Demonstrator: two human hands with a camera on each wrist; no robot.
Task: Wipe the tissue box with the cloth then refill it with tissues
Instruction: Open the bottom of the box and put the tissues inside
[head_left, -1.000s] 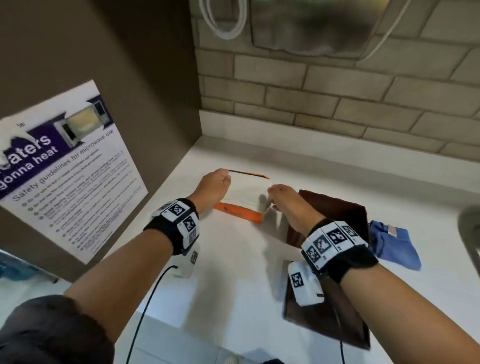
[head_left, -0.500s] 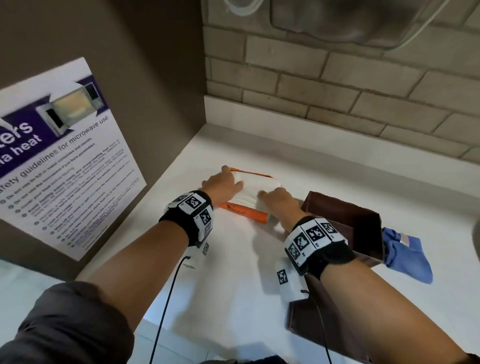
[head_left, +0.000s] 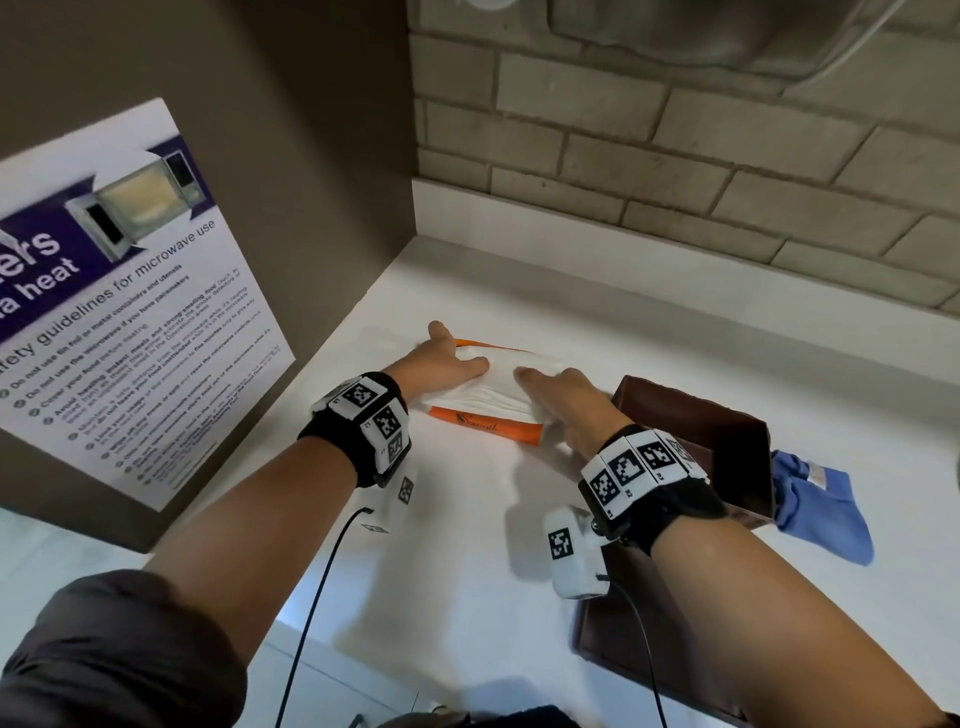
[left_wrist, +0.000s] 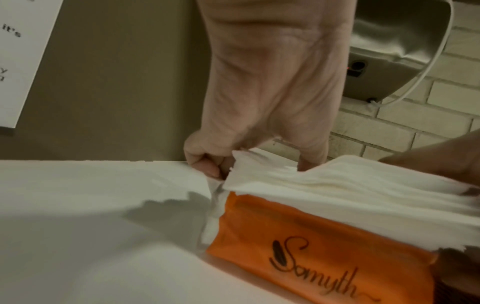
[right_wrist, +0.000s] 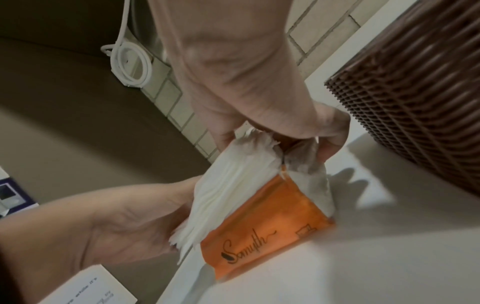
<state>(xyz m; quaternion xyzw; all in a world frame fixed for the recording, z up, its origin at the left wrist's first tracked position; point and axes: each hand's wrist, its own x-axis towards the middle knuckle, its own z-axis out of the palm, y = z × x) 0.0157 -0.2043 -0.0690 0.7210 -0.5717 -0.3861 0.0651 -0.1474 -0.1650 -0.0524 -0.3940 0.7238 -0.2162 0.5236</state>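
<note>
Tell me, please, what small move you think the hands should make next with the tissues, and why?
Probably lift the white tissue stack clear of the orange wrapper. The left hand and right hand each grip an end of the stack, the wrapper lies split open beneath it on the counter, and the brown tissue box stands open beside the right hand.

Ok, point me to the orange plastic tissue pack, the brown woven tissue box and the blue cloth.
Orange plastic tissue pack (left_wrist: 324, 242): left wrist view, on its printed front face.
Brown woven tissue box (head_left: 727, 436): head view, on its inner wall.
Blue cloth (head_left: 826, 514): head view, on the middle of the fabric, right of the box.
</note>
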